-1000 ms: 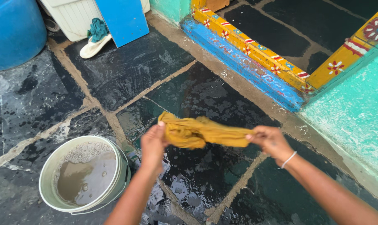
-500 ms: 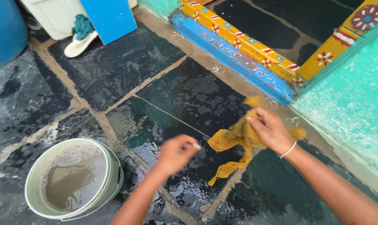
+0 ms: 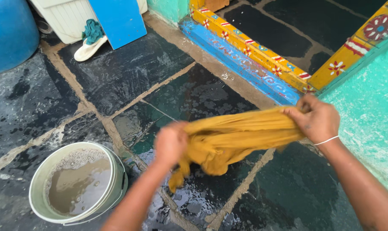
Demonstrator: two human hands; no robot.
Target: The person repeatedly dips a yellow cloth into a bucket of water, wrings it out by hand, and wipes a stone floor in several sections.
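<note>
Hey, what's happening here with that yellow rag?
A person holds a mustard-yellow cloth stretched between both hands, the left hand gripping one end and the right hand the other, above a wet dark stone floor. Part of the cloth hangs down below the left hand. A pale bucket of murky, foamy water stands on the floor to the left, apart from the hands. A painted yellow and blue doorstep lies just beyond.

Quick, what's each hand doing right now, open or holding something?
Left hand: closed on one end of the mustard-yellow cloth.
Right hand: closed on the cloth's other end, pulling it taut above the wet stone floor.
</note>
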